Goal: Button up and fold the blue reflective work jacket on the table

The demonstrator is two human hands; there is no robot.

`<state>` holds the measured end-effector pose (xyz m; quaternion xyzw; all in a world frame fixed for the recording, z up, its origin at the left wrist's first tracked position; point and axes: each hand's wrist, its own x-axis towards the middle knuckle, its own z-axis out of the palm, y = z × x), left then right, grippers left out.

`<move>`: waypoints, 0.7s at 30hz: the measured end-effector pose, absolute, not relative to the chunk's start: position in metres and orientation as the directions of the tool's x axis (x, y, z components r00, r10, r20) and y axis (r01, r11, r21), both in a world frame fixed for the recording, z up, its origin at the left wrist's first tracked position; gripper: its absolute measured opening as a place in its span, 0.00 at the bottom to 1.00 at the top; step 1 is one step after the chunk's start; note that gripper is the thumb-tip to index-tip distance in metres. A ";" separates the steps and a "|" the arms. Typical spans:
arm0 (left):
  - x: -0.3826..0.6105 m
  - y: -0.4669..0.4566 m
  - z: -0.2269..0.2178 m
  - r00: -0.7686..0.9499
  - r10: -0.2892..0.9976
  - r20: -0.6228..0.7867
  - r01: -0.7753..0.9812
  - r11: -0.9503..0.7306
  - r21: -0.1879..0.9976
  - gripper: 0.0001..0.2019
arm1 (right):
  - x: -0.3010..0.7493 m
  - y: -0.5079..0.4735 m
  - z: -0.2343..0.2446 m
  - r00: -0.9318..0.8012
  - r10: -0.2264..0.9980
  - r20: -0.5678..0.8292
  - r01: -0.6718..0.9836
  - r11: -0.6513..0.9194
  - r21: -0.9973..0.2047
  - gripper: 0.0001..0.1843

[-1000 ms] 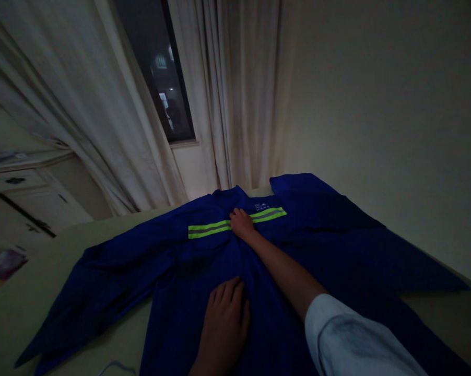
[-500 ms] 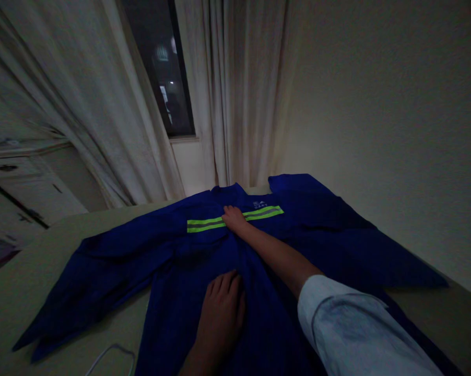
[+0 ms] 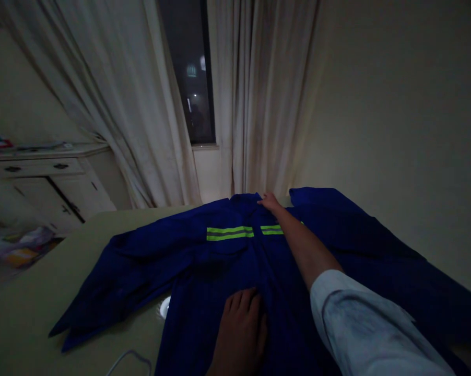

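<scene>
A dark blue work jacket (image 3: 215, 271) with reflective yellow-green and grey stripes lies spread out, front side up, sleeves stretched to both sides. My left hand (image 3: 241, 324) rests palm down on the lower front, fingers laid out flat and holding nothing. At the neck, my right hand (image 3: 270, 201) has its fingertips closed on the right edge of the collar (image 3: 245, 199). My right forearm crosses the chest and covers part of the right stripe (image 3: 272, 230).
The jacket lies on a pale greenish surface (image 3: 20, 324). A white cable (image 3: 131, 355) and a small round white object (image 3: 165, 307) are near its left side. Curtains (image 3: 173, 130) and a dark window stand behind, a wall (image 3: 396, 130) at right, a cabinet (image 3: 63, 183) at left.
My right hand has moved from the chest stripe up to the collar's right side. My left hand still lies flat on the lower front. The view has turned slightly left.
</scene>
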<state>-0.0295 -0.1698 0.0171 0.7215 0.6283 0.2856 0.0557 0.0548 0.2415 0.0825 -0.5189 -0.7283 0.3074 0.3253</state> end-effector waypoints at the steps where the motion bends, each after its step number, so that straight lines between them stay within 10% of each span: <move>1: -0.030 -0.170 0.017 0.047 0.939 0.340 0.875 -0.203 0.439 0.16 | 0.060 0.245 0.085 -0.291 0.944 0.152 0.526 0.291 -0.799 0.25; 8: -0.031 -0.169 0.017 0.065 0.942 0.329 0.876 -0.212 0.433 0.16 | 0.153 0.212 0.101 -0.474 0.860 0.192 0.507 0.445 -0.738 0.12; 16: -0.041 -0.166 0.010 0.141 0.932 0.335 0.901 -0.261 0.346 0.17 | 0.137 0.089 0.031 -0.691 0.688 0.222 0.512 0.683 -0.521 0.24; 21: -0.046 -0.173 0.021 0.229 0.876 0.424 0.889 -0.366 0.275 0.22 | 0.186 0.094 0.047 -0.241 0.909 0.341 0.596 0.416 -0.687 0.24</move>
